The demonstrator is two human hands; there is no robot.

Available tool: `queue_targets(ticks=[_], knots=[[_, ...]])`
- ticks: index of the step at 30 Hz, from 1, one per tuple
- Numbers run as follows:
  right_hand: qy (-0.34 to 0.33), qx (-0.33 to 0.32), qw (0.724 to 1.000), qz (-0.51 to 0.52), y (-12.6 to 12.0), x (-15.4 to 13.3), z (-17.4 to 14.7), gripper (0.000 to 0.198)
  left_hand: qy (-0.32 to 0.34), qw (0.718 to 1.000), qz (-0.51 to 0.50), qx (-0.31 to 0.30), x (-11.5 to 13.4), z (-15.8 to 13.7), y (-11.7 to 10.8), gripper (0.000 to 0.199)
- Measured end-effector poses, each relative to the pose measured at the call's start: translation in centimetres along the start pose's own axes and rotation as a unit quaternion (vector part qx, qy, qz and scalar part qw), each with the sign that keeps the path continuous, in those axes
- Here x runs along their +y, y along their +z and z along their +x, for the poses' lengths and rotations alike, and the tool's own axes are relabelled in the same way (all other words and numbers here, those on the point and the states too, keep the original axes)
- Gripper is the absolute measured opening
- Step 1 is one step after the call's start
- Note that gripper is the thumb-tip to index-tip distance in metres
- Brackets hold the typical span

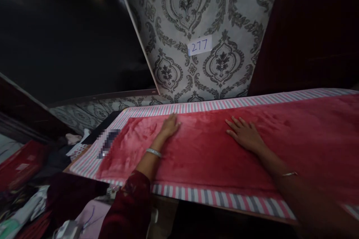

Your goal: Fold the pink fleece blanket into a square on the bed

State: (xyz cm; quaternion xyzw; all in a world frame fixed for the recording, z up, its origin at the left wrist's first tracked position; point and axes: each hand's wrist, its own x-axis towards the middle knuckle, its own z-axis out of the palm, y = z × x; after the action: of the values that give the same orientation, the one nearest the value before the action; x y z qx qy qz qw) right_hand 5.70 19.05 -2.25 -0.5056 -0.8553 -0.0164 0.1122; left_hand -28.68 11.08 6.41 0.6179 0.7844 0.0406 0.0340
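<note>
A long red plush cloth [202,157] lies spread out over a striped cover [207,196] of pink, grey and white. Near the cloth's far edge, left of the middle, my left hand [169,125] rests flat on it with the fingers stretched away from me. My right hand [244,134] lies palm down on the cloth farther right, fingers spread. Neither hand grips anything. Lighter and darker patches show in the pile around both hands.
Behind the table stands a patterned wall with a paper label [199,45] reading 277. A large dark screen [84,37] is at the left, a dark red panel [311,33] at the right. Clothes, a red bag [24,164] and a white plug [67,229] lie lower left.
</note>
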Motion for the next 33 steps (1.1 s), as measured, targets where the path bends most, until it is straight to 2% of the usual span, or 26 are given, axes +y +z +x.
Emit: queue_targets(ticks=[3,6,10,13,15,17,19,22,26,30,33], knots=[[0.004,-0.009,1.0,-0.003,-0.3,-0.1,0.1,0.06,0.1,0.993,-0.002,-0.06,4.1,1.0,0.9,0.066],[0.008,-0.01,1.0,-0.004,-0.5,-0.4,0.1,0.059,0.099,0.993,0.007,-0.056,6.1,1.7,2.2,0.069],[0.011,-0.014,1.0,0.009,-0.6,-0.9,0.2,0.059,0.081,0.997,0.017,-0.002,5.9,2.0,4.0,0.068],[0.01,-0.038,0.998,0.054,-1.3,-0.2,0.8,0.059,0.086,0.996,0.021,0.014,5.3,2.4,4.6,0.065],[-0.013,-0.032,0.993,0.114,-2.4,1.4,1.6,0.057,0.09,0.996,0.025,0.015,5.2,2.7,4.6,0.064],[-0.017,0.019,0.987,0.161,-3.9,3.9,2.8,0.056,0.089,0.995,0.032,0.013,5.3,2.9,4.5,0.064],[0.026,0.068,0.984,0.16,-5.3,6.8,3.9,0.057,0.086,0.995,0.04,0.012,5.4,3.0,4.3,0.065],[0.122,0.044,0.987,0.095,-6.2,10.2,4.7,0.058,0.086,0.995,0.044,0.016,5.6,3.2,4.2,0.064],[0.178,-0.014,0.982,0.057,-4.8,12.0,4.2,0.058,0.083,0.995,0.047,0.013,5.5,3.4,4.4,0.064],[0.184,-0.035,0.982,0.033,-3.2,12.4,3.6,0.059,0.069,0.996,0.059,0.013,5.3,3.4,4.3,0.064],[0.179,-0.036,0.983,0.026,-2.7,12.8,3.7,0.06,0.039,0.997,0.07,0.004,6.4,3.1,3.6,0.065]])
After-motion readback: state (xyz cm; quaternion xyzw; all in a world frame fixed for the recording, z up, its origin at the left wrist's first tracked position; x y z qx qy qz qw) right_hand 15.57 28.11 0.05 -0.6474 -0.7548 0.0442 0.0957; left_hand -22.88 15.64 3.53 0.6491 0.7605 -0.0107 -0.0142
